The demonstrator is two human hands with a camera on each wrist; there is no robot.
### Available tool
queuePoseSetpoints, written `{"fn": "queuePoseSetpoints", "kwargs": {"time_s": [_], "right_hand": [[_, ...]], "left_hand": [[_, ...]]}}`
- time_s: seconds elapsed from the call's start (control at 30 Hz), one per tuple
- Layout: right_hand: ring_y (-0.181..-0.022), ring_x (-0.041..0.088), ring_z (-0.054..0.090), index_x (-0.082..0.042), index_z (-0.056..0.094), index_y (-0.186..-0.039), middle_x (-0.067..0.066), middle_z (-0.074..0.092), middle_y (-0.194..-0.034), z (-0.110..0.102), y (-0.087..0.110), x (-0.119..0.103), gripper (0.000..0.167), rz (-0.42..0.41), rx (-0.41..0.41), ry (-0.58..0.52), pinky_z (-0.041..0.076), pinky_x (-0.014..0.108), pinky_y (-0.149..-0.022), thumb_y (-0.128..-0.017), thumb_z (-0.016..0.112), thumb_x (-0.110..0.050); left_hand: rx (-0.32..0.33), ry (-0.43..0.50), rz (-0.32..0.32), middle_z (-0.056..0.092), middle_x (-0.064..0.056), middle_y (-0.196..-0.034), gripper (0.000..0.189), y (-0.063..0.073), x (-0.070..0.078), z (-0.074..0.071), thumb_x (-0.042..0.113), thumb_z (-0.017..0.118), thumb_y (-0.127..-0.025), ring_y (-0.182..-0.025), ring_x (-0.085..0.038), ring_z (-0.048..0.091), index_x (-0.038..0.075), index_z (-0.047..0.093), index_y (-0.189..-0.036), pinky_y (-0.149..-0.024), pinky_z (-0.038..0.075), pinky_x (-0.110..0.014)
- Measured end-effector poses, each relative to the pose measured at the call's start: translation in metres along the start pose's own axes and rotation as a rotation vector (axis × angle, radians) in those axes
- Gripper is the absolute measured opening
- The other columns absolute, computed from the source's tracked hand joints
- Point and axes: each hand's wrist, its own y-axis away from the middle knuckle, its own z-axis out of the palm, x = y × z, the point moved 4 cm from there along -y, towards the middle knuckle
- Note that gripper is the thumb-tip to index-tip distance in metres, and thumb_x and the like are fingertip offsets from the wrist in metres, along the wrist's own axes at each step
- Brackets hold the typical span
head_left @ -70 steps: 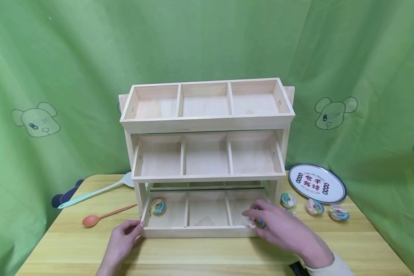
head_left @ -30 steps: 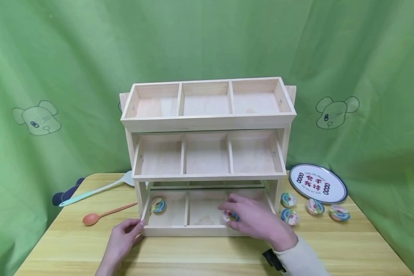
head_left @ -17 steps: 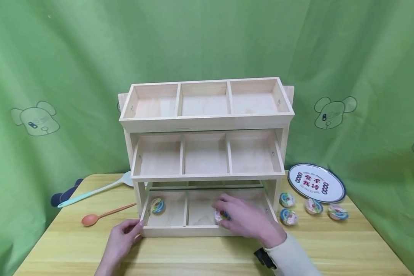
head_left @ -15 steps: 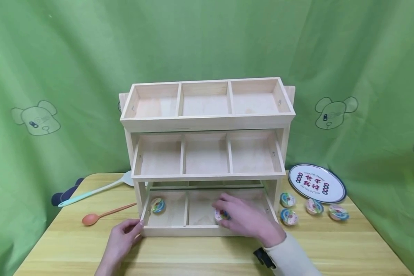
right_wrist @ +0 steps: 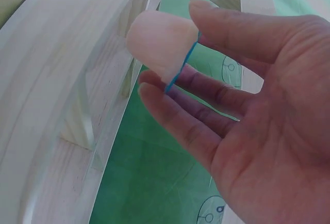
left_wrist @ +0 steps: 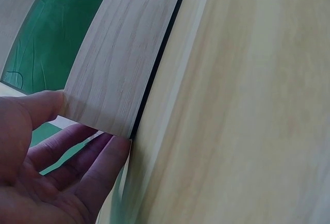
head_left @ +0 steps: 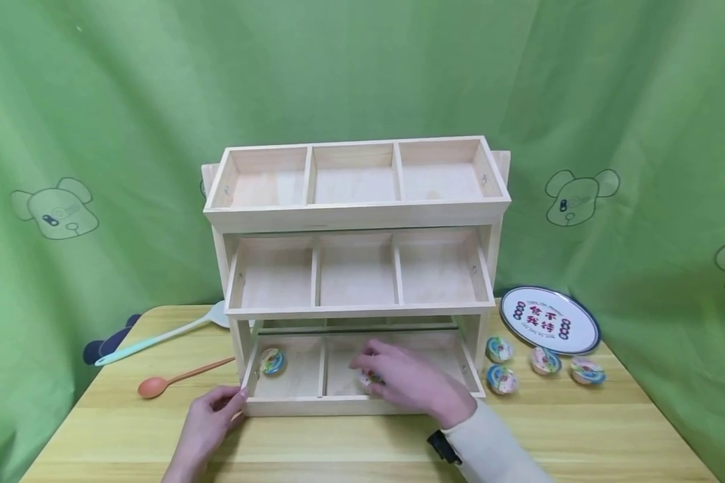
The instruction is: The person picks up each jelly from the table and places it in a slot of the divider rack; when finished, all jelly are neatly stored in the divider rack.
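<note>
A three-tier wooden shelf rack (head_left: 362, 215) stands on the table, each tier split into three compartments. My right hand (head_left: 407, 379) pinches a small jelly cup (head_left: 368, 378) over the middle compartment of the bottom tray. In the right wrist view the cup's pale body (right_wrist: 160, 43) sticks out past thumb and fingers, its blue-edged lid turned toward the palm. Another jelly cup (head_left: 272, 361) sits in the bottom tray's left compartment. At that tray's front left corner, my left hand (head_left: 208, 419) grips the end of the front board (left_wrist: 118, 59), thumb on one edge, fingertips at the other.
Right of the rack lie several jelly cups (head_left: 545, 361) in front of an oval plate (head_left: 522, 335) with red characters. On the left are an orange spoon (head_left: 153, 387) and a pale turquoise long-handled utensil (head_left: 157, 339). A green curtain (head_left: 362, 74) hangs behind.
My right hand has carried the jelly cup leftward from the bottom tray's right compartment to the middle one, uncovering a cup on the table. My left hand has stayed at the corner.
</note>
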Motion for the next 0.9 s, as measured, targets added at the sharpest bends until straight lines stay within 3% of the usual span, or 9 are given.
{"fn": "queuePoseSetpoints", "kwargs": {"time_s": [0.63,0.9], "right_hand": [[-0.079,0.003,0.051,-0.014,0.067,-0.124,-0.005,0.054,-0.099,0.0,-0.019,-0.021,0.034,-0.051,0.018,0.088,0.051,0.014,-0.069,-0.09,0.072,-0.018],[-0.085,0.004,0.055,-0.014,0.066,-0.124,-0.005,0.055,-0.102,0.005,-0.031,-0.029,0.037,-0.065,0.01,0.1,0.051,0.012,-0.073,-0.088,0.074,-0.017]], "left_hand": [[0.013,0.033,-0.009,0.061,-0.017,-0.105,0.031,0.002,0.002,-0.001,0.009,0.064,-0.096,-0.093,-0.019,0.061,-0.015,0.061,-0.115,-0.084,0.059,-0.029],[0.013,0.022,-0.01,0.061,-0.015,-0.103,0.03,0.0,0.001,-0.001,0.011,0.065,-0.096,-0.092,-0.018,0.06,-0.014,0.062,-0.112,-0.083,0.06,-0.028]]}}
